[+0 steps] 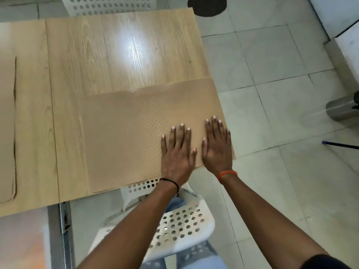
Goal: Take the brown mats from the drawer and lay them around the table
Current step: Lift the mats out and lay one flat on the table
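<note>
**Both palms flat on brown mat at table corner**

Fingers [181, 133] of both hands lie straight and slightly spread, pinching nothing. Left hand [175, 152] and right hand [216, 146] press side by side on the brown mat [124, 136], toward its 4 o'clock corner. Mat lies flat on the table [116, 55], overhanging the near edge. White perforated chair [180, 226] stands at 6 o'clock. Second mat [6, 133] lies at 9 o'clock.

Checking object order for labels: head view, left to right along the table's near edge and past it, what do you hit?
Brown mat at the left edge → bare strip of wooden table → second brown mat → left hand flat on it → right hand flat on it → tiled floor → metal bin.
</note>
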